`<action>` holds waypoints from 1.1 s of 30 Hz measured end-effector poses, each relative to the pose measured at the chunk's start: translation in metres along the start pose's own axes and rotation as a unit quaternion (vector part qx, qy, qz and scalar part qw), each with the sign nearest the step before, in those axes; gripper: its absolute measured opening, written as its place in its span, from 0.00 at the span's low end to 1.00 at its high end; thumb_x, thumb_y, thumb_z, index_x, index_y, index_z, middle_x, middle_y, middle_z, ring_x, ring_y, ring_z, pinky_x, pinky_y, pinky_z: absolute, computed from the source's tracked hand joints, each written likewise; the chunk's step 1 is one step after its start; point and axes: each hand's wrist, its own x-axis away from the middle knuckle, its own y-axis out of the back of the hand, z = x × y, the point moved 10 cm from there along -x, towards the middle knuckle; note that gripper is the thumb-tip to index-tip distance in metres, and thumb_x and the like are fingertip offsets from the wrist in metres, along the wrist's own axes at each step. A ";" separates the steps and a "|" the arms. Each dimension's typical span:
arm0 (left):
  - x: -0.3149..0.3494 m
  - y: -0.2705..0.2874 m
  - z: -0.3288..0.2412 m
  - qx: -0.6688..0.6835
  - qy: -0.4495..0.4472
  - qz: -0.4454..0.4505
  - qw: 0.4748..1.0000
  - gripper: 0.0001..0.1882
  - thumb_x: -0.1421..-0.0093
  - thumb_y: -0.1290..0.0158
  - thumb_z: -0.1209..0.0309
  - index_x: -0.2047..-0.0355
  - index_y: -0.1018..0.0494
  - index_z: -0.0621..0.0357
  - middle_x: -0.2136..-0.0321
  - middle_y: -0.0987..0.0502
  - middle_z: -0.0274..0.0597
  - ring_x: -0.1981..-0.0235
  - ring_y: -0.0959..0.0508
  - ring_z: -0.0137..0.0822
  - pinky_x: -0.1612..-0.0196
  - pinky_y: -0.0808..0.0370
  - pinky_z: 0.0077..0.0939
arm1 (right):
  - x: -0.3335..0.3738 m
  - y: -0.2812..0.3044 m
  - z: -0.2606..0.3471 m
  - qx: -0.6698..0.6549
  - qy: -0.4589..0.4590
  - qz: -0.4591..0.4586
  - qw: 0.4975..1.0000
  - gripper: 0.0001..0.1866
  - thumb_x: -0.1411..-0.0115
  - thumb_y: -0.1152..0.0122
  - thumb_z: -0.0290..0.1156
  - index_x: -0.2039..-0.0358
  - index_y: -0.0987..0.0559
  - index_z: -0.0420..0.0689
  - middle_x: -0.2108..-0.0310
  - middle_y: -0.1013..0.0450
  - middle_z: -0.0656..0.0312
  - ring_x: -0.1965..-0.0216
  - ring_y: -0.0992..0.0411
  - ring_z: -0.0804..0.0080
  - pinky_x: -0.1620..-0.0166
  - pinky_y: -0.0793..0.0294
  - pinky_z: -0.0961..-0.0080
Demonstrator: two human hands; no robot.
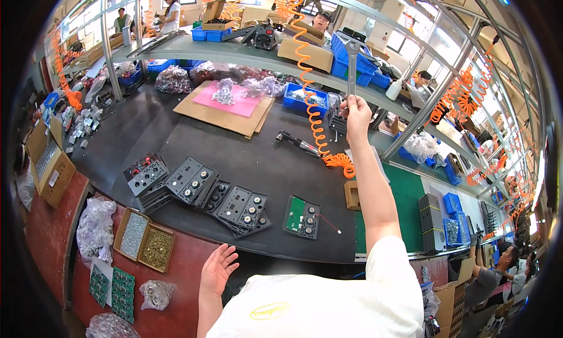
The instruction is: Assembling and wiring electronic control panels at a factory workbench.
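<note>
My right hand [358,116] is raised with the arm stretched out, its fingers wrapped round a metal wrench [352,71]. The wrench stands upright, its jaw end up in front of the blue bins on the shelf. Low at the front edge of the bench, my left hand [217,270] is open, fingers apart, and holds nothing. Beyond it lie overlapping dark grey housing panels [241,208] with round fittings. A separate panel with a green circuit board [298,213] and a thin red lead lies to their right. Farther back, an air screwdriver [298,143] rests on the dark bench [234,150].
Orange coiled air hoses [305,74] hang over the bench. Pink sheet on cardboard [234,103] and a blue bin [298,97] sit at the back. A red side table [190,265] bears boxes of small screws [143,238] and circuit boards [123,291]. Other people work nearby.
</note>
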 end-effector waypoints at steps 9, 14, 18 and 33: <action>0.008 -0.001 0.012 -0.008 0.008 -0.006 1.000 0.19 0.33 0.61 0.64 0.47 0.36 0.61 0.51 0.28 0.47 0.54 0.25 0.38 0.55 0.26 0.35 | 0.020 0.017 -0.001 -0.034 -0.016 0.010 0.999 0.11 0.35 0.51 0.33 0.68 0.26 0.40 0.79 0.28 0.65 0.85 0.37 0.85 0.78 0.33 0.86; 0.010 0.014 0.018 0.009 0.018 -0.016 1.000 0.19 0.34 0.59 0.63 0.46 0.36 0.59 0.51 0.28 0.45 0.54 0.25 0.37 0.55 0.26 0.34 | 0.127 -0.020 -0.055 -0.330 -0.270 0.215 0.879 0.16 0.35 0.51 0.40 0.55 0.30 0.41 0.84 0.48 0.71 0.80 0.47 0.83 0.82 0.47 0.86; 0.027 0.021 0.018 -0.012 0.021 -0.074 0.997 0.20 0.34 0.59 0.63 0.45 0.37 0.60 0.50 0.29 0.45 0.53 0.27 0.35 0.53 0.28 0.33 | 0.312 -0.042 -0.127 -0.343 -0.527 0.270 0.729 0.20 0.37 0.51 0.37 0.49 0.33 0.39 0.75 0.37 0.67 0.73 0.41 0.79 0.75 0.37 0.83; 0.132 0.190 0.044 -0.119 0.043 -0.337 0.933 0.19 0.37 0.53 0.63 0.48 0.33 0.59 0.53 0.27 0.40 0.55 0.27 0.31 0.55 0.29 0.27 | 0.570 0.048 -0.243 -0.177 -0.750 0.277 0.574 0.18 0.38 0.47 0.35 0.50 0.33 0.41 0.79 0.35 0.64 0.75 0.36 0.73 0.69 0.33 0.73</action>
